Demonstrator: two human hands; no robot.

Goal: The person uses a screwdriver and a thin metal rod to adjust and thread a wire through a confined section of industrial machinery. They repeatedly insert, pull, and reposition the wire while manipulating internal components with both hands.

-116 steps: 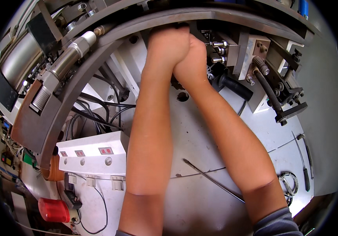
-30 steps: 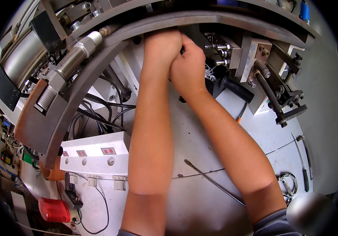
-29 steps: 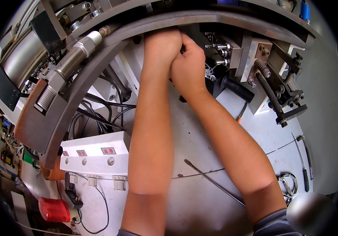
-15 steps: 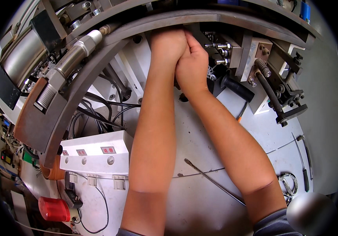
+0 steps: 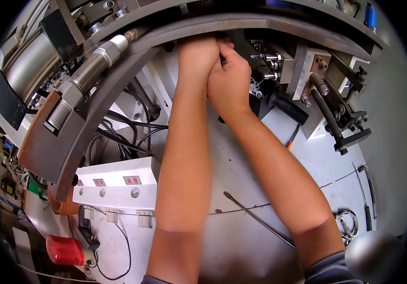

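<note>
Both forearms reach up under a curved dark metal beam (image 5: 203,26) of a machine. My left hand (image 5: 198,56) goes in beneath the beam, and its fingers are hidden there. Close against its right side, my right hand (image 5: 230,84) is closed, fingers curled and thumb side up. Whatever sits between its fingers is hidden. Just right of my right hand are a metal block with bolts (image 5: 275,66), thin pale wires (image 5: 256,89) and a black cylinder (image 5: 288,109).
A white control box (image 5: 116,182) with round buttons stands left of my forearms, below black cables (image 5: 123,128). A red lamp (image 5: 65,250) lies lower left. A long metal rod (image 5: 258,218) rests between my forearms. An orange-tipped tool (image 5: 293,137) and a spring-loaded bracket (image 5: 329,102) are at right.
My hands have shifted slightly left relative to the machine. The fingertips at the top of my right hand now show a little more as curled. The view has shifted slightly.
</note>
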